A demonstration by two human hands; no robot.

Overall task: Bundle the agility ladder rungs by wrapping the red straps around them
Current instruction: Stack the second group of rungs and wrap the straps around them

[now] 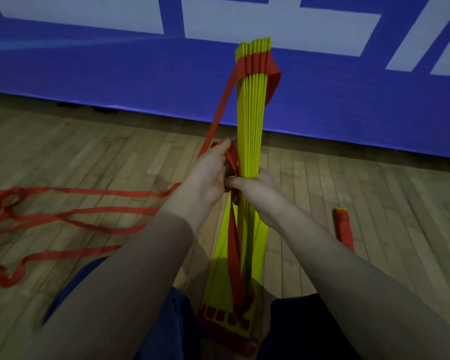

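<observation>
Holds a stack of flat yellow plastic ladder rungs (251, 120) upright with the right hand (257, 188), fingers curled round the right and far side of the stack at about mid-height, thumb laid across its near face toward the left. Pinches a bunched fold of flat red webbing strap (218, 110) against the left edge of the stack with the left hand (208, 175), fingers curled over the fold, just above the right thumb and touching it.

Rests the foot of the stack on the pale wooden plank floor (374, 190), between legs in dark blue trousers (296, 328). Pressed tight together above the hands, fanned slightly apart below them.

Near the top of the stack: strap wound across the rungs, with a slack loop hanging down the right side. From that winding, one taut length slanting down the left side into the left hand. Down the near face below the hands: another red length, ending at the foot.

Left of the stack, loose on the floor: several long strap loops. Right of the stack, well apart: a small yellow-tipped bundle wrapped in red (343, 227). Behind the stack: a blue banner with white shapes (115, 68).
</observation>
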